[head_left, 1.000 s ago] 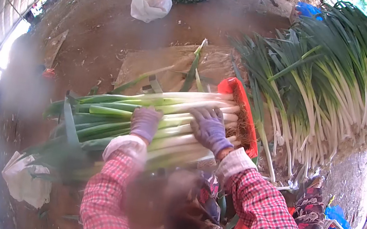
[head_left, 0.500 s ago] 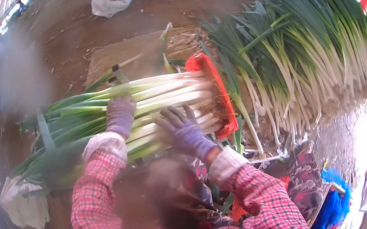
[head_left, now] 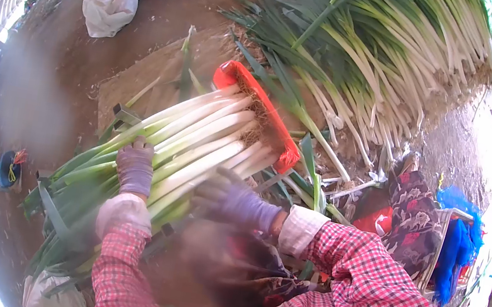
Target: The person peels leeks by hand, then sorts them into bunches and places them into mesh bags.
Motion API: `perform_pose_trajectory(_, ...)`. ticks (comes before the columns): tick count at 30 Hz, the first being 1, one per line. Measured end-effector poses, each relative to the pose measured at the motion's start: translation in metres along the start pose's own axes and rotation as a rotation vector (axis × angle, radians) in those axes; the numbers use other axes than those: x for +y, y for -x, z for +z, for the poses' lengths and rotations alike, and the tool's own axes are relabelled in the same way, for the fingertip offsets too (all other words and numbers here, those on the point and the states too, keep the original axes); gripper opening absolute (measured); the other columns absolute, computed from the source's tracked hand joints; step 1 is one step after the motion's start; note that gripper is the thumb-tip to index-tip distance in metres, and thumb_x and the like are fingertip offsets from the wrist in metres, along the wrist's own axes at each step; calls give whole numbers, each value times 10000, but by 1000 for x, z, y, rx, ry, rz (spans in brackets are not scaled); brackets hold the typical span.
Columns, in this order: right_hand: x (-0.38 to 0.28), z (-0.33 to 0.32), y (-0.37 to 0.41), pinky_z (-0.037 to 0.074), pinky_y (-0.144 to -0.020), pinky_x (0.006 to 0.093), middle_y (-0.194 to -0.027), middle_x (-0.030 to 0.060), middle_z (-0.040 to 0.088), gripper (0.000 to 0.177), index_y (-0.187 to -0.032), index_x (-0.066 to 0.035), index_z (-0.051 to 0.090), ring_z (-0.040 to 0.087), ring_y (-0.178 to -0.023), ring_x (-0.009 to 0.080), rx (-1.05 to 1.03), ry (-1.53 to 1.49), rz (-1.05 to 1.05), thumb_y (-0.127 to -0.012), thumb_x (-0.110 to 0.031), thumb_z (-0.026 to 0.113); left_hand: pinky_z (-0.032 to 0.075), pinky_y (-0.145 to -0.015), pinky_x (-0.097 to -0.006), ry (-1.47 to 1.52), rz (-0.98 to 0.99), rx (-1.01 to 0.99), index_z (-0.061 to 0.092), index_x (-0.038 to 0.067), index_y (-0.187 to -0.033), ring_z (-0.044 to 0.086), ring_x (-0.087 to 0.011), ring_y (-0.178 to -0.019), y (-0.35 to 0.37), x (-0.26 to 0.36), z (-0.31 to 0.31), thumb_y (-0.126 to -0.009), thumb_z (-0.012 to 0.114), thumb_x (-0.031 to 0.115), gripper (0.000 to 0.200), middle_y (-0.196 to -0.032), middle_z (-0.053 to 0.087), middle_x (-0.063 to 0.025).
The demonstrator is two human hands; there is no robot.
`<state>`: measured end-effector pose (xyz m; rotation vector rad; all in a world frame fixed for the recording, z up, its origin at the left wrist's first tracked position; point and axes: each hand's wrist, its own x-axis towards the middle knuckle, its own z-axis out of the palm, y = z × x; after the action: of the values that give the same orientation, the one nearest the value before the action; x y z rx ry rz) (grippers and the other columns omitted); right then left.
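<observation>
Long, stiff at the white end and floppy at the green, the bundle of leeks (head_left: 195,145) looks to us heavy as a whole and apt to slide apart, since the smooth stalks lie loose side by side. We judge the best hold to be on the firm white shanks, or just where white turns to green, with both hands set apart. The leaves would bend and bruise if gripped.

The bundle lies slantwise in front of us, its rooty ends butted against a red board (head_left: 259,113) to the far right and its dark leaves fanning out to the near left. The stalks are clean and pale, the roots a brown, earthy tangle.

Our left hand (head_left: 134,167), in a purple glove, lies palm down on top of the stalks, fingers flat and together, not closed round anything. Our right hand (head_left: 231,202) touches the near edge of the white shanks; it is blurred, and we cannot tell whether its fingers grip. A large pile of leeks (head_left: 371,64) lies far right, and a white bag (head_left: 109,7) far left on the bare earth
</observation>
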<state>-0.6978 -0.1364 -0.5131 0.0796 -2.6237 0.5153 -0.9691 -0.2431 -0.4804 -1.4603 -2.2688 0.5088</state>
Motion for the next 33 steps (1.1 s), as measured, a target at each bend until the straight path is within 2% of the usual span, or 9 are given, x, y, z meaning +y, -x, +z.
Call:
perform_pose_trajectory(2,9,4,3,437,-994,435,-1158,-6,603,531,-1233,-242,580,587,-1089,194,52,28,20,-715,-307,677,518,-733,-393,-26,3,16,664,176,-874,653,-236,-826,-1,0,-1,-825,607,120,94,-1067,622,-19)
perform_pose_trajectory(6,26,11,3,459,-864,397,-935,-34,613,277,-1060,-242,646,605,-910,188,95,42,30,-796,-198,576,524,-738,-399,-3,-52,-3,660,175,-877,656,-235,-833,0,5,-12,-819,610,115,97,-1067,622,-19)
perform_pose_trajectory(17,42,10,18,481,-868,392,-915,-26,651,285,-975,-216,693,629,-913,211,184,-27,38,-695,-168,672,545,-709,-383,48,5,17,651,175,-943,655,-246,-855,-2,-4,-15,-809,611,81,169,-1048,616,-29)
perform_pose_trajectory(20,43,12,19,478,-907,398,-1030,7,639,324,-1034,-192,675,601,-1025,235,140,-165,5,-713,-149,666,544,-725,-371,-98,-31,-182,638,177,-1012,652,-230,-875,-5,0,-8,-809,613,62,235,-1078,604,-29)
perform_pose_trajectory(23,49,22,27,464,-947,415,-1120,41,618,385,-1121,-177,642,565,-1111,258,186,-50,-15,-737,-178,669,475,-931,-303,-182,69,-126,596,168,-1141,559,-212,-1143,2,-9,16,-835,619,120,311,-1210,557,-62)
perform_pose_trajectory(25,23,-9,24,453,-971,425,-1129,48,622,408,-1159,-177,627,567,-1126,266,-75,-78,228,-753,-191,667,494,-906,-315,-296,153,-196,581,157,-1226,563,-224,-1172,-3,-10,5,-856,614,144,372,-1337,526,-87)
perform_pose_trajectory(29,-1,-54,64,472,-935,427,-1120,44,629,417,-1172,-186,630,590,-1096,269,236,-144,217,-756,-184,664,542,-819,-397,-569,251,-307,569,132,-1268,595,-267,-1151,-40,-41,43,-886,578,155,383,-1366,536,-113)
perform_pose_trajectory(32,21,-103,152,545,-749,407,-1021,62,675,379,-1149,-180,634,666,-902,270,59,-300,479,-771,-187,661,520,-877,-367,-425,66,-698,643,155,-1208,599,-239,-1160,-85,16,-112,-946,546,297,313,-1278,615,-63)
perform_pose_trajectory(33,45,-93,182,550,-629,419,-907,95,698,262,-1068,-146,654,684,-761,294,-40,-169,658,-815,-211,638,528,-863,-366,-531,142,-672,660,138,-1168,612,-246,-1134,-94,36,-140,-943,571,295,288,-1274,615,-76)
